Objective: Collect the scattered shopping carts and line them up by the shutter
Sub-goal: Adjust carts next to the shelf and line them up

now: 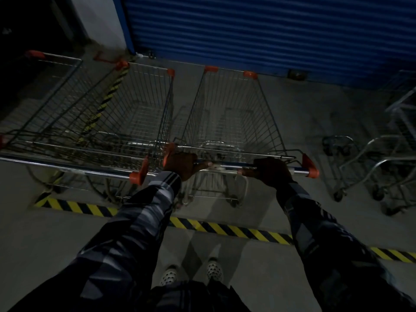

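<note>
A wire shopping cart (231,113) with orange corner caps stands in front of me, its nose toward the blue shutter (258,30). My left hand (182,164) grips the left end of its handle bar (227,165). My right hand (269,171) grips the right part of the same bar. Beside it on the left stands a second cart (132,109), parallel and close. A third cart (45,95) sits further left, partly cut off by the frame edge.
A yellow-and-black hazard stripe (225,228) runs across the grey floor just behind the carts. Small metal trolley frames (369,167) stand at the right. A pale pillar (99,21) stands left of the shutter. My shoes (191,272) show below.
</note>
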Available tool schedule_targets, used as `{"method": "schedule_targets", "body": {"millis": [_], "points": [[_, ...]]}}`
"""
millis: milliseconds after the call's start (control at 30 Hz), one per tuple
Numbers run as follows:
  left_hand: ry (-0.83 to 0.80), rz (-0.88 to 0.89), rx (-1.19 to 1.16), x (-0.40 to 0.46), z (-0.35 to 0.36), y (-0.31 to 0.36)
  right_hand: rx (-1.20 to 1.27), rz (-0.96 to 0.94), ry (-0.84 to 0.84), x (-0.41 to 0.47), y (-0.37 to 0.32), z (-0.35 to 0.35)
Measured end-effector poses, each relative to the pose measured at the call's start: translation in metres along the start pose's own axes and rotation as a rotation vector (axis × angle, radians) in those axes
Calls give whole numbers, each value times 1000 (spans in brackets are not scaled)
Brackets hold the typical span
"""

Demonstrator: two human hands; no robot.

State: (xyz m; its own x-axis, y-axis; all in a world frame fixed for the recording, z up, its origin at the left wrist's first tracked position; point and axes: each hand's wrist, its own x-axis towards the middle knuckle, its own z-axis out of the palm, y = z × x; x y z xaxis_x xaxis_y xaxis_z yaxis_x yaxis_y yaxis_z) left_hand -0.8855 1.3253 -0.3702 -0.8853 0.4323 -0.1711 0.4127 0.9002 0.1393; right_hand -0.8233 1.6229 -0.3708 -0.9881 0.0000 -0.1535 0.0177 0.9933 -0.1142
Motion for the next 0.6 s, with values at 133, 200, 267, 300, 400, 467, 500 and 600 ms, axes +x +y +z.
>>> {"method": "schedule_targets", "body": {"millis": [133,200,267,300,400,467,500,600], "points": [[-8,-4,16,-1,3,9,18,-5,9,1,10,0],[2,-4,12,-5,2,11,36,-10,6,-2,10,3],[13,-17,12,-10,1,12,-6,-32,13,-5,10,7],[14,-18,10,-13,1,12,-25,-36,18,-6,9,9],[41,-7,33,-19,7,11,-16,-40,23,-12,9,11],[50,-5,48,-25,11,10,-17,-53,33,-17,8,13],[62,7,47,-28,12,9,-26,-60,43,-19,7,15],[72,31,23,-40,8,12,-54,-55,62,-26,4,20]]}}
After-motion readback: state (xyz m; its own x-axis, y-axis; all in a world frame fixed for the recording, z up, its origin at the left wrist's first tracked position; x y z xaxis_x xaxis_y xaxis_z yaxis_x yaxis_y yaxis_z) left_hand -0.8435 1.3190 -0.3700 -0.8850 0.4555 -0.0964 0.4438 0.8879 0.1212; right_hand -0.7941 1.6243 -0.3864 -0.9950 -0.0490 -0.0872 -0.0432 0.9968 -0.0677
